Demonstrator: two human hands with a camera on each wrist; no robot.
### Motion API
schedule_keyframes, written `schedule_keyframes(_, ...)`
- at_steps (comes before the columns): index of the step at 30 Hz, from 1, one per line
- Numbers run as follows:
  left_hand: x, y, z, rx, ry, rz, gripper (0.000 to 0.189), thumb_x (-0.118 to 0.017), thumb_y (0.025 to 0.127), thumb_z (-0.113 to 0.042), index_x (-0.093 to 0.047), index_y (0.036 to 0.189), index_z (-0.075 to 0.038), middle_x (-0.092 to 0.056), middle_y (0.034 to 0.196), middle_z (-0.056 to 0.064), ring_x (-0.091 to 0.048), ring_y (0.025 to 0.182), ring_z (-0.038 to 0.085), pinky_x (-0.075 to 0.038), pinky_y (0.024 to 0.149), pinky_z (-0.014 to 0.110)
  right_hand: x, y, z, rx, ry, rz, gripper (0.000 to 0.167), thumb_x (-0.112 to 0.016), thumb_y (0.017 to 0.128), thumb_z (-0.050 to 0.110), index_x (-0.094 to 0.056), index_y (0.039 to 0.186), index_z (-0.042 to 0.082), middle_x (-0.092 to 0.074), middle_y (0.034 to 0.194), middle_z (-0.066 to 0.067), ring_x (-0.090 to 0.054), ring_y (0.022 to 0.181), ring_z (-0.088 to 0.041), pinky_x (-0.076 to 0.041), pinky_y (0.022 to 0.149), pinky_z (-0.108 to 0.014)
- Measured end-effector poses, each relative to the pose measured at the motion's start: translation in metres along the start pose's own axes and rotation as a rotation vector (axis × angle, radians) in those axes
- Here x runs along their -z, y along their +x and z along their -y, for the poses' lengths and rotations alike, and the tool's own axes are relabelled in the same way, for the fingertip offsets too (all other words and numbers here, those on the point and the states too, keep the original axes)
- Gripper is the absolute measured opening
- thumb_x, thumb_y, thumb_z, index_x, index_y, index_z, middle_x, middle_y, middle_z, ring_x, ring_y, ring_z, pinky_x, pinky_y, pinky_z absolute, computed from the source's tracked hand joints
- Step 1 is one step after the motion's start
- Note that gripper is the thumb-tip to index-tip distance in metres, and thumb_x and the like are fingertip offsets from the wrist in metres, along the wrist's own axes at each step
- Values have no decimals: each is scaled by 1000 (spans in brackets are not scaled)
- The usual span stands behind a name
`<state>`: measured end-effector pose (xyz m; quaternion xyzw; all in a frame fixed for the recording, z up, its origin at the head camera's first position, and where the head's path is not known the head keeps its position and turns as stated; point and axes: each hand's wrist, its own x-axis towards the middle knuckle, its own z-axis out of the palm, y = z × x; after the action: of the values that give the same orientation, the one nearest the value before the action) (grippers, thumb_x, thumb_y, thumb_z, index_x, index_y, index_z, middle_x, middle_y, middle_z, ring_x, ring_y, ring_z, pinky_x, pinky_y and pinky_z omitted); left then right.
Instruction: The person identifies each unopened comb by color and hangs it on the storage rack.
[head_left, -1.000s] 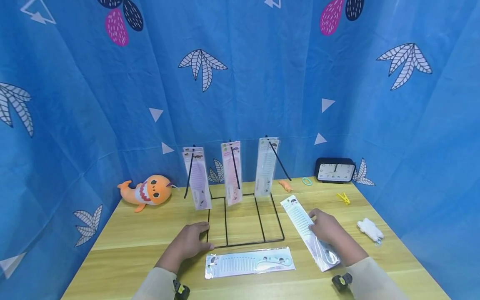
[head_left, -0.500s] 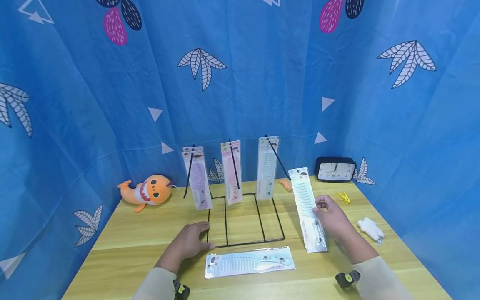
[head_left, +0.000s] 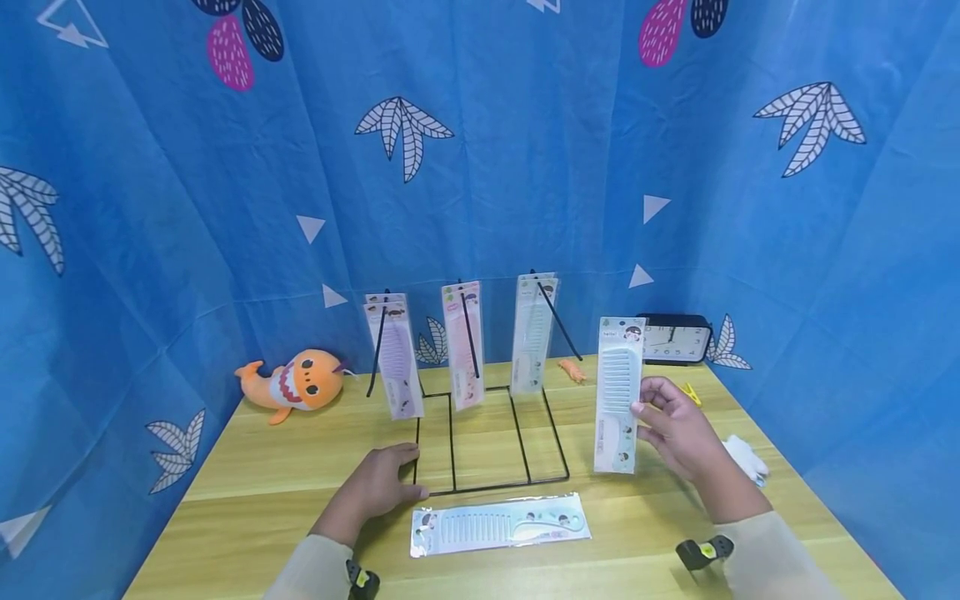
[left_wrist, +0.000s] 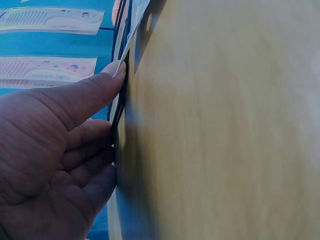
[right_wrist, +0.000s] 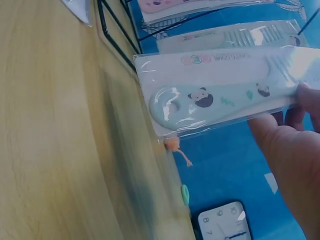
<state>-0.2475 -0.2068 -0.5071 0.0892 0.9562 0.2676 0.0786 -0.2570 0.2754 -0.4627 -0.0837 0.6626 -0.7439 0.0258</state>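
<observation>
My right hand (head_left: 678, 429) pinches a packaged pale green comb (head_left: 618, 392) by its right edge and holds it upright above the table, right of the black wire display rack (head_left: 491, 487). In the right wrist view the comb's rounded handle end (right_wrist: 172, 107) shows printed little figures through clear wrap. My left hand (head_left: 381, 483) rests at the rack's front left corner, thumb and fingertips touching the wire. Another packaged comb (head_left: 498, 525) lies flat before the rack. From the rack's hooks hang purple combs (head_left: 395, 358), pink combs (head_left: 463, 346) and pale green combs (head_left: 532, 333), all packaged.
An orange shark plush (head_left: 300, 385) lies back left. To the right are a small orange figure (head_left: 572, 370), a black clock (head_left: 678, 340) partly behind the held comb, a yellow clip (head_left: 692, 393) and a white plush piece (head_left: 742, 458). Blue curtain surrounds the wooden table (head_left: 247, 517).
My right hand has raised the packaged comb from a slant near the tabletop to upright, moving it back and slightly right, with its printed front facing the camera. My left hand stays put.
</observation>
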Motion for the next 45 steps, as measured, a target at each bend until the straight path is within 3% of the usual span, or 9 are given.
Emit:
schedule_keyframes(4,0,0,0,1,4,-2,70,-92,90,-28,-65,148,-1,-58,163,15,-48,155,43,-41,129,60,2,-2,-2,87,90,89,20,-57,110,-2,-62,119,15,-65,117,4,-70,115,-10,-67,95,-30)
schedule_keyframes(8,1,0,-1,0,0,-2,70,-91,90,-28,-65,149,-1,-57,163,15,-48,155,43,-41,129,60,4,-2,-3,157,147,233,32,-50,108,-12,-65,116,15,-70,121,4,-72,116,-11,-67,97,-33)
schedule_keyframes(14,2,0,-1,-4,6,-4,70,-91,90,-29,-65,149,-1,-57,163,15,-48,155,43,-40,130,60,3,-3,0,213,205,441,45,-42,106,-18,-68,118,16,-74,130,4,-71,120,-13,-65,101,-34)
schedule_keyframes(18,2,0,-1,2,3,-3,70,-91,90,-28,-65,149,-1,-56,164,15,-47,156,43,-40,130,61,-4,-5,3,229,206,513,48,-42,104,-20,-70,119,16,-74,131,3,-71,121,-13,-65,102,-35)
schedule_keyframes(31,1,1,-1,-7,0,12,71,-91,91,-29,-64,149,0,-56,164,15,-47,156,43,-39,130,60,-25,-6,2,225,130,476,41,-47,106,-16,-68,116,18,-69,119,4,-67,115,-11,-65,99,-33)
schedule_keyframes(45,0,0,0,2,11,7,70,-91,90,-28,-65,149,0,-57,163,15,-47,155,43,-40,130,60,-34,-6,-1,190,57,363,30,-54,107,-11,-66,114,16,-65,117,4,-66,114,-11,-66,98,-34)
